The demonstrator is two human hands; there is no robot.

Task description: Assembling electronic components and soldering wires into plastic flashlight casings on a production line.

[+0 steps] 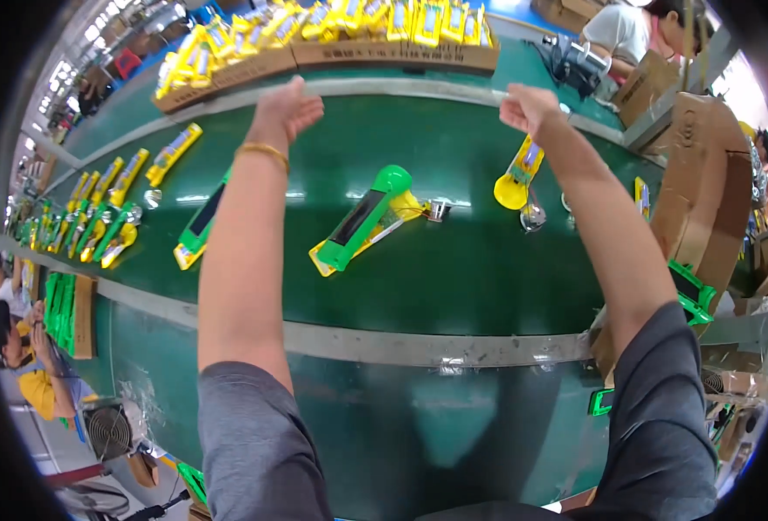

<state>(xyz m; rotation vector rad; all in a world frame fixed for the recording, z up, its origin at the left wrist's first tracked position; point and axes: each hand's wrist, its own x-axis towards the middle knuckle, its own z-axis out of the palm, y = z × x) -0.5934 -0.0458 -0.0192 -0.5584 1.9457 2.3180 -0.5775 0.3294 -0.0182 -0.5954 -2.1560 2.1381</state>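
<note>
My left hand (pixel 290 111) reaches over the far side of a green conveyor belt (pixel 453 300), fingers loosely bent and apart, holding nothing. My right hand (pixel 530 108) is over the same far side, fingers loosely curled with nothing visible in them. Beneath its wrist lies a yellow housing (pixel 512 190) with a round silver part (pixel 532 217) beside it. Between my arms rests a green-and-yellow device (pixel 367 221) with a dark panel, wired to a small silver cylinder (pixel 439 209). My left forearm partly hides another green piece with a dark panel (pixel 203 217).
Beyond the belt, a long cardboard tray (pixel 393 56) is heaped with yellow housings. Several yellow and green units (pixel 110 217) line the belt's left. A tall cardboard piece (pixel 701 174) stands at right. Co-workers sit far right (pixel 614 35) and at left (pixel 41 382).
</note>
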